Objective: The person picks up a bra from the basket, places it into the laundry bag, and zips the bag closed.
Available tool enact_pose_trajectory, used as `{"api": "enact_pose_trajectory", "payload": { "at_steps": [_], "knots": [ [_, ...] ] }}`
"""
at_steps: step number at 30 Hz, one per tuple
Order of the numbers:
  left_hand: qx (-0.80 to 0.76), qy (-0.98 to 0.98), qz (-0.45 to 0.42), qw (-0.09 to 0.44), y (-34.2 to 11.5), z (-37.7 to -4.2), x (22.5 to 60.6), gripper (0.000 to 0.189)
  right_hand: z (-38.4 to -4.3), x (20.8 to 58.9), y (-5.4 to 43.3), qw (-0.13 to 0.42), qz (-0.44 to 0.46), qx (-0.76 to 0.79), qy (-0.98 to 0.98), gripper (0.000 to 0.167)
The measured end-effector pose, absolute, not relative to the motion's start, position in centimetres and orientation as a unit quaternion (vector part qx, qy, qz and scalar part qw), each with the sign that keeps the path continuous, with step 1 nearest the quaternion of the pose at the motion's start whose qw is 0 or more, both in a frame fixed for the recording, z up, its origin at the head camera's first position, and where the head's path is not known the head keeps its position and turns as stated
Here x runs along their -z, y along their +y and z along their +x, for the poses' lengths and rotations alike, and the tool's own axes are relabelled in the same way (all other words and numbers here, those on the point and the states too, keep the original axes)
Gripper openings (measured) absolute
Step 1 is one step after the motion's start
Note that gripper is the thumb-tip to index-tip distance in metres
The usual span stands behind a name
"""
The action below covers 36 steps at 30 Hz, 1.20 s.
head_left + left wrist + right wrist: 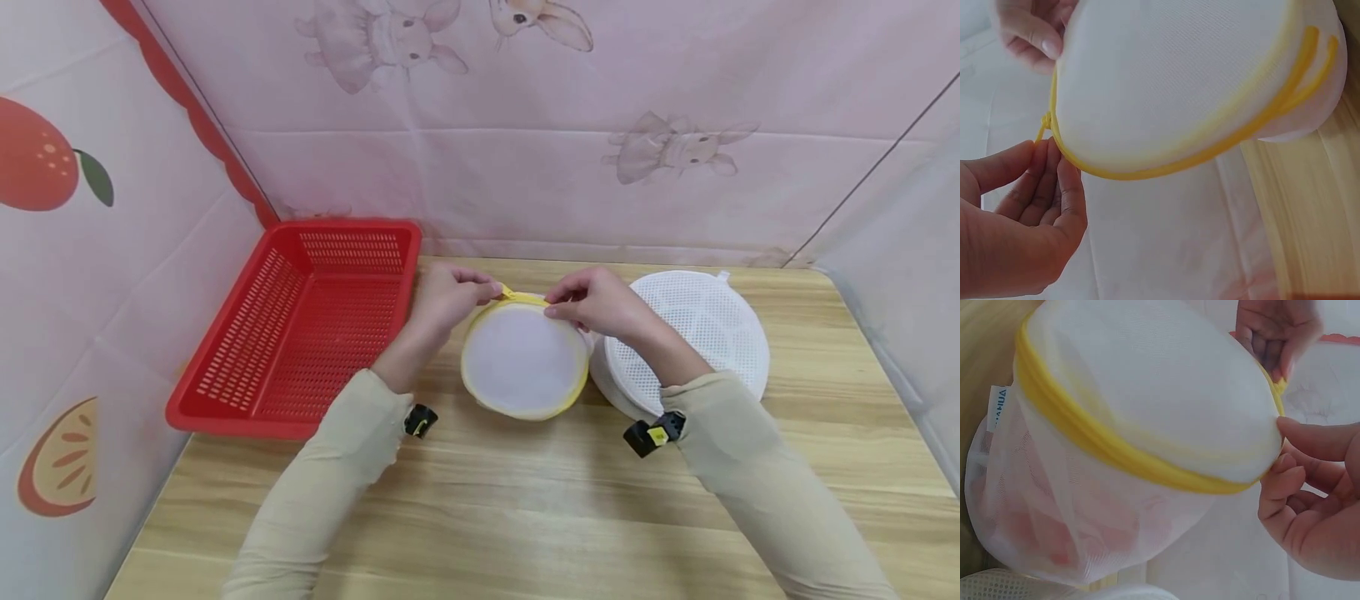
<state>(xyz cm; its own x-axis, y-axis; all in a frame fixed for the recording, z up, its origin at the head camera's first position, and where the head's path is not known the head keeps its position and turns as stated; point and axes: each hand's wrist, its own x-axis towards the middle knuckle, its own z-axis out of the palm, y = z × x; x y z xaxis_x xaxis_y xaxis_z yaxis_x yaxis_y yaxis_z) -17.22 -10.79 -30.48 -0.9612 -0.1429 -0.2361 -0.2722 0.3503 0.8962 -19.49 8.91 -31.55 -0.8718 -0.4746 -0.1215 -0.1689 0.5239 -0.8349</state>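
A round white mesh laundry bag (525, 362) with a yellow zipper edge stands on the table between both hands. My left hand (444, 298) pinches the yellow zipper pull (1041, 128) at the bag's far edge. Just right of it, my right hand (600, 304) pinches the rim between thumb and fingers, as the right wrist view also shows. Something pinkish (1066, 540) shows faintly through the mesh side; its kind cannot be made out. A white tag (999, 407) with blue letters sticks out from the side.
Left of the bag sits a red plastic basket (408, 250) with slotted walls. Close on the right, partly under my right forearm, is a larger round white mesh bag (723, 333). Behind the wooden table (510, 508) hangs a pink rabbit-print cloth (510, 183).
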Motion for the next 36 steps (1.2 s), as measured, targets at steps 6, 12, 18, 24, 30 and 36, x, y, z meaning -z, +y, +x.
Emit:
{"api": "enact_pose_trajectory", "payload": {
  "at_steps": [6,12,18,24,30,36],
  "knots": [
    [-0.547,0.827,-0.112,0.066,-10.3,-17.0,30.4,0.011,-19.4,31.6,8.7,0.161,-0.190,0.445,0.860,0.010],
    [-0.554,0.821,-0.121,0.072,-10.2,-16.8,30.5,0.010,-19.3,31.5,8.9,0.160,-0.177,0.453,0.859,0.006],
    [-0.583,0.799,-0.128,0.073,-10.4,-16.8,30.9,0.012,-19.2,31.6,9.1,0.153,-0.178,0.470,0.851,0.004],
    [-0.612,0.777,-0.134,0.064,-11.1,-17.0,31.7,0.014,-19.2,31.6,9.8,0.155,-0.169,0.488,0.842,0.005],
    [-0.625,0.766,-0.138,0.061,-12.8,-16.9,32.2,0.015,-19.4,31.7,10.8,0.161,-0.144,0.497,0.841,0.007],
    [-0.630,0.760,-0.148,0.060,-14.1,-16.7,32.4,0.016,-19.6,32.2,11.9,0.164,-0.142,0.515,0.829,0.008]
  ]
}}
